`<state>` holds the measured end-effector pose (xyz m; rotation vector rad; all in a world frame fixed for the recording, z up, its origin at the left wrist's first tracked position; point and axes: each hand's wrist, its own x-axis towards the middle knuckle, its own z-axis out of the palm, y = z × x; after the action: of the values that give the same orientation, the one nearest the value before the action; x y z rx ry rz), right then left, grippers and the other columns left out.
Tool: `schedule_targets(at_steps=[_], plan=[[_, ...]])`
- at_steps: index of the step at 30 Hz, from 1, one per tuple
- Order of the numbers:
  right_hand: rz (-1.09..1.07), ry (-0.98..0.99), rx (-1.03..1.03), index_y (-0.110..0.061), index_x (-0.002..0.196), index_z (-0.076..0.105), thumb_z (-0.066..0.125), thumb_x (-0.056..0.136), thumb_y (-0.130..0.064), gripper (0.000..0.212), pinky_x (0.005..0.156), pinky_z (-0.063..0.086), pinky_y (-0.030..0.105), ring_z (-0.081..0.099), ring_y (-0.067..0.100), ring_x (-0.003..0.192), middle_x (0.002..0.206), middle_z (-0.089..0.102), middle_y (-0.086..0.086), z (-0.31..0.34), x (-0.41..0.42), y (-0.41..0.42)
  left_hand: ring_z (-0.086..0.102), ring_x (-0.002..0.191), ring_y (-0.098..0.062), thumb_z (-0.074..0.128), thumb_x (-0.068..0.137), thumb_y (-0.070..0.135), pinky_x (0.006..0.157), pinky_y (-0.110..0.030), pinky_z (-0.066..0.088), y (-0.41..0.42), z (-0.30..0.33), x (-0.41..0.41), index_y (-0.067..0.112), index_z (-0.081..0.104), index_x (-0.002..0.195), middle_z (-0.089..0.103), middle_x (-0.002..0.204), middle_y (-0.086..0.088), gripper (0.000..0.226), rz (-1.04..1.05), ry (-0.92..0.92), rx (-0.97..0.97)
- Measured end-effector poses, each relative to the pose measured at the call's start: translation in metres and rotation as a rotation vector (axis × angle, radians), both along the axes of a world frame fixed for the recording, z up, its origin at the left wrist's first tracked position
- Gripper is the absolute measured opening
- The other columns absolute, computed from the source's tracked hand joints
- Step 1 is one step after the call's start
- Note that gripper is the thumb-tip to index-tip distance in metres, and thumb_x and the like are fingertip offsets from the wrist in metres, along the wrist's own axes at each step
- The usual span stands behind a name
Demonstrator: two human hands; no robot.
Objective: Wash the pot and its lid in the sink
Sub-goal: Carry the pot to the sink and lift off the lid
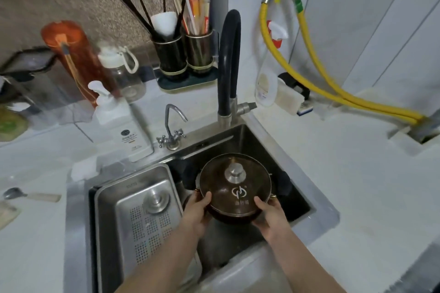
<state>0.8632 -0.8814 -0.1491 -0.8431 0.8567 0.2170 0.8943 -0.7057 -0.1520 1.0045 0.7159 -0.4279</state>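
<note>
Both hands carry the covered pot (232,215) over the sink (302,202). The left hand (197,209) and right hand (269,215) each keep a grip clamped on opposite sides, below the lid (234,182). Best practice, judged: lower it level so the lid stays seated, beneath the black faucet (228,59).
</note>
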Motion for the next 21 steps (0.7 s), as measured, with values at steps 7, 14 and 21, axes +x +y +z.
schedule_targets(at_steps=[7,14,21], plan=[[0.026,0.046,0.019,-0.019,0.121,0.048,0.055,0.087,0.002,0.041,0.085,0.047,0.054,0.057,0.031,0.098,0.109,0.06,0.009,-0.041,0.029,-0.002,0.063,0.087,-0.023,0.05,0.093,0.002,0.076,-0.034,0.052,-0.005,-0.04,0.019,0.012,0.05,0.129,0.066,0.102,-0.008,0.038,0.099,0.033,-0.027],[0.027,0.118,0.045,-0.023,0.129,0.049,0.059,0.086,-0.002,0.049,0.093,0.043,0.064,0.051,0.04,0.119,0.133,0.055,0.012,-0.079,0.042,0.002,0.055,0.11,-0.03,0.048,0.094,0.003,0.093,-0.041,0.046,-0.01,-0.073,0.031,0.013,0.047,0.135,0.058,0.127,-0.015,0.042,0.167,0.062,-0.006],[0.023,0.162,0.093,-0.025,0.138,0.041,0.054,0.087,0.004,0.061,0.071,0.052,0.048,0.054,0.033,0.103,0.135,0.051,0.012,-0.093,0.049,-0.001,0.056,0.107,-0.029,0.045,0.095,0.003,0.089,-0.041,0.048,-0.015,-0.094,0.033,0.014,0.047,0.135,0.056,0.131,-0.016,0.041,0.226,0.076,0.0]])
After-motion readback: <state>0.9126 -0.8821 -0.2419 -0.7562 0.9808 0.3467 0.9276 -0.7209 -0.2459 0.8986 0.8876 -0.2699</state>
